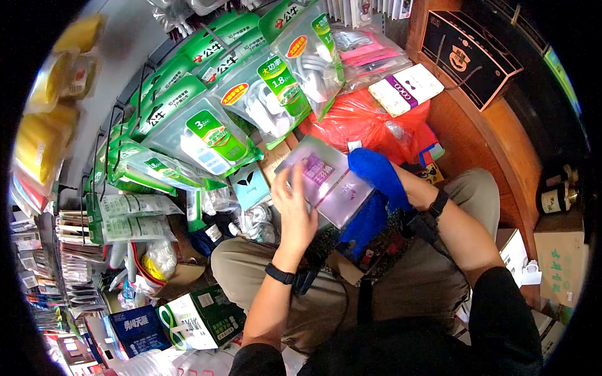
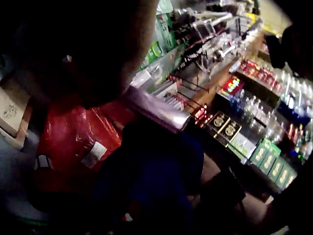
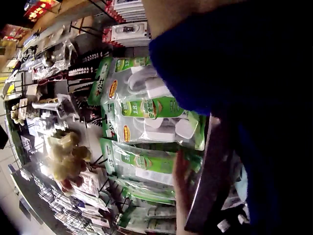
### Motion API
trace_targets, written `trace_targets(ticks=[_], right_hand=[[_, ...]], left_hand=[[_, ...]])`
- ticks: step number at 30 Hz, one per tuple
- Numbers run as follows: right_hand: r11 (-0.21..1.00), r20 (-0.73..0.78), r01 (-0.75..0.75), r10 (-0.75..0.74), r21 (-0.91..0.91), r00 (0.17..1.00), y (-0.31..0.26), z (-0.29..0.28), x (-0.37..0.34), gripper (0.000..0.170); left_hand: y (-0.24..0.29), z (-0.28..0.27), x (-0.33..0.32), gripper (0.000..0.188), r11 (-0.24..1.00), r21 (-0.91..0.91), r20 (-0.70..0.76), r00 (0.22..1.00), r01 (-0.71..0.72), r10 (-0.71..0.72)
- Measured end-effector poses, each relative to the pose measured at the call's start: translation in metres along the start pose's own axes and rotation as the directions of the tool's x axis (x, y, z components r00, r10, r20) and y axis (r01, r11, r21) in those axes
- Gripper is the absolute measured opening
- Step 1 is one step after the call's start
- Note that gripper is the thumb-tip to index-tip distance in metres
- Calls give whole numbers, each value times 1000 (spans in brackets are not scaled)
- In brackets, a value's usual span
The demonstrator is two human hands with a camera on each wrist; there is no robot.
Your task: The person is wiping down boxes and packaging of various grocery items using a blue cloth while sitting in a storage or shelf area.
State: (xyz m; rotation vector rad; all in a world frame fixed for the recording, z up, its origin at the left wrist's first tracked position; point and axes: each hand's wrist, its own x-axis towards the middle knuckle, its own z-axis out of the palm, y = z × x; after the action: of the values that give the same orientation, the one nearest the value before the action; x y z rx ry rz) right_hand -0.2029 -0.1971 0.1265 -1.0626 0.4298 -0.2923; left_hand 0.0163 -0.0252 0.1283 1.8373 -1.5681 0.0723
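A shiny pale purple box point(image 1: 342, 191) with a clear wrap is tilted above the person's lap. The left hand point(image 1: 295, 210) lies at its left side, fingers extended over its face and thumb near the lower edge. A blue cloth point(image 1: 370, 172) covers most of the right hand point(image 1: 404, 188) and lies against the box's right side, hanging beneath it; the right fingers are hidden. In the left wrist view the box point(image 2: 161, 112) appears edge-on above dark blue cloth point(image 2: 156, 171). The right wrist view shows the box's dark side point(image 3: 210, 176) beside the left hand point(image 3: 182, 191).
Green-topped packs point(image 1: 216, 138) hang at the left and front. Behind the box lies a red plastic bag point(image 1: 345, 119) with a white and purple box point(image 1: 406, 89) on it. A black carton point(image 1: 467, 56) stands back right; blue and green boxes point(image 1: 135, 331) lie lower left.
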Motion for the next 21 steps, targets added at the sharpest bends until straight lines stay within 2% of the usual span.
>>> trace_targets(ticks=[1, 2, 3, 4, 5, 6, 7, 8, 9, 10, 12, 15, 17, 18, 20, 21], right_hand=[[999, -61, -34, 34, 1, 998, 6, -1, 4, 59], [1000, -141, 28, -27, 9, 990, 20, -5, 7, 46], [983, -148, 133, -151, -129, 977, 46, -18, 22, 38], [937, -134, 232, -273, -262, 952, 78, -35, 43, 33], [864, -105, 322, -389, -388, 915, 97, -42, 56, 30], [929, -116, 295, -325, -222, 938, 102, -31, 55, 23], [965, -127, 257, -260, -44, 957, 106, -19, 54, 16], [968, -137, 212, -194, 131, 971, 111, -7, 53, 11], [881, -6, 362, -381, -305, 924, 102, 4, 46, 11], [587, 125, 486, -548, -647, 827, 93, 15, 40, 12], [822, -39, 341, -401, -456, 915, 104, 37, 26, 16], [465, 173, 421, -486, -779, 857, 94, 53, 13, 30], [538, 109, 365, -448, -760, 888, 99, 64, 6, 33], [592, 127, 371, -412, -715, 902, 101, 68, 12, 31], [639, 21, 266, -363, -722, 931, 104, 68, 6, 29], [660, -29, 215, -338, -719, 941, 99, 71, 4, 29]], left_hand=[[-11, 10, -5, 88, 984, -115, -53, 989, 133, -140], [-41, 24, -20, 88, 958, -159, -24, 969, 239, -246], [-52, 33, -27, 69, 508, -614, 231, 753, 604, -616], [-43, 24, -20, 64, 171, -686, 488, 622, 707, -612], [-33, 16, -13, 63, -184, -636, 716, 485, 749, -502], [-43, 27, -18, 69, -264, -559, 818, 470, 786, -333], [-22, 26, -10, 65, -298, -604, 793, 520, 739, -319], [-20, 41, -10, 61, -283, -690, 715, 567, 666, -409], [-24, 56, -12, 58, -260, -766, 628, 599, 588, -496], [-34, 67, -16, 60, -243, -742, 632, 531, 625, -565], [-54, 83, -23, 64, -217, -685, 611, 386, 696, -691], [-56, 93, -33, 64, -74, -678, 518, 404, 731, -754], [-50, 106, -43, 65, 0, -676, 470, 431, 737, -770], [-40, 106, -45, 65, 40, -658, 452, 437, 752, -777], [-32, 107, -51, 66, 120, -611, 437, 460, 782, -773], [-31, 107, -53, 65, 119, -620, 437, 467, 775, -769]])
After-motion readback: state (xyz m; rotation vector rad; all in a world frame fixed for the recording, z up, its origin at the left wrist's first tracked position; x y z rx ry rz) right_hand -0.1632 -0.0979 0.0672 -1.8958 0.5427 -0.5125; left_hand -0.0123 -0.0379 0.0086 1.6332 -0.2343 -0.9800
